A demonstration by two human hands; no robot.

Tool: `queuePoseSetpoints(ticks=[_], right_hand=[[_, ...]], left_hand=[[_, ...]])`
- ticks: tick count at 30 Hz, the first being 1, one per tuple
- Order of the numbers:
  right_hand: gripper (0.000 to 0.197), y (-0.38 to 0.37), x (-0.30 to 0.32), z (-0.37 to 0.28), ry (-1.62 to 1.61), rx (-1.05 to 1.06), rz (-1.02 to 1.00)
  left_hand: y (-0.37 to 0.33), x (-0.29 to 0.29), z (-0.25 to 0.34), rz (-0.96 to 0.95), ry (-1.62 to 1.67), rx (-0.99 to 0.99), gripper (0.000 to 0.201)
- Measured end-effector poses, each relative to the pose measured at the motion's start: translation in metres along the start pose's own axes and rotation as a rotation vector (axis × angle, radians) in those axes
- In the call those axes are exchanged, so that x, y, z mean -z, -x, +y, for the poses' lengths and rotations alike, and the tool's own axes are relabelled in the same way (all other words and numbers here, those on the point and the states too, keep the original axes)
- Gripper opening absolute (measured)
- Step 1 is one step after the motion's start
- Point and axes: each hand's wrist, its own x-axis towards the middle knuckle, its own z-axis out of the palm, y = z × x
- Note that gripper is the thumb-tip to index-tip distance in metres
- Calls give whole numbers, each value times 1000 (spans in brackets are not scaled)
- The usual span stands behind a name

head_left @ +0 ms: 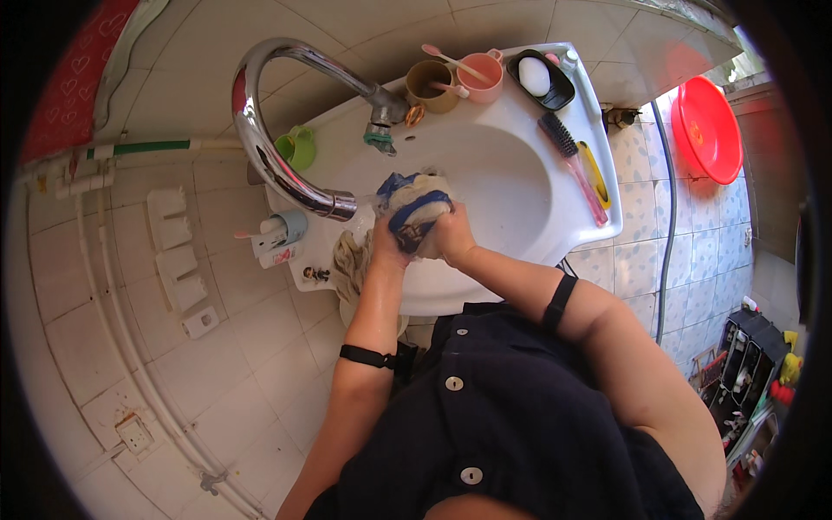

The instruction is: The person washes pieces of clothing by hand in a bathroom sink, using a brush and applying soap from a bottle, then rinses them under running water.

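Note:
Over the white sink (pixel 511 195), both my hands grip a bunched, wet-looking cloth (pixel 416 204) in cream and blue with a dark print. My left hand (pixel 390 244) is closed on its left lower side, my right hand (pixel 452 236) on its right lower side. The cloth hides some of the fingertips. Just left of the cloth is the end of the curved chrome faucet (pixel 340 205). A greyish-beige cloth (pixel 350 263) lies over the sink's front left edge, beside my left wrist.
Along the back rim stand a brown cup (pixel 431 80), a pink cup (pixel 478 80) and a black soap dish (pixel 563 94) holding white soap (pixel 534 76). A pink-handled brush (pixel 582 178) lies on the right rim. A small figurine (pixel 316 274) stands at left; a red basin (pixel 693 130) is far right.

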Motion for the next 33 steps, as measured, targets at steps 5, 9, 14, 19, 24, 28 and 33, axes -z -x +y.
queuePoseSetpoints(ticks=[5, 9, 14, 19, 24, 28, 33], right_hand=[[33, -22, 3, 3, -361, -305, -104], [33, -31, 8, -19, -559, -709, -199], [32, -21, 17, -9, -220, -798, 3], [31, 2, 51, -26, 498, -486, -43], [48, 46, 56, -75, 1297, -296, -358], [61, 73, 80, -38, 1316, -149, -621], [58, 77, 49, 17, 1928, -8, -805]], left_hand=[[1, -19, 4, 54, -343, -311, 28], [7, -10, 3, 124, -682, -413, 24], [17, 4, 7, 50, -949, -449, 27], [49, 48, 21, 160, -1579, -300, 60], [115, 105, 25, 781, -1937, -181, 94], [129, 134, -3, 838, -1891, 74, 100], [130, 154, 3, 806, -1447, -381, 72]])
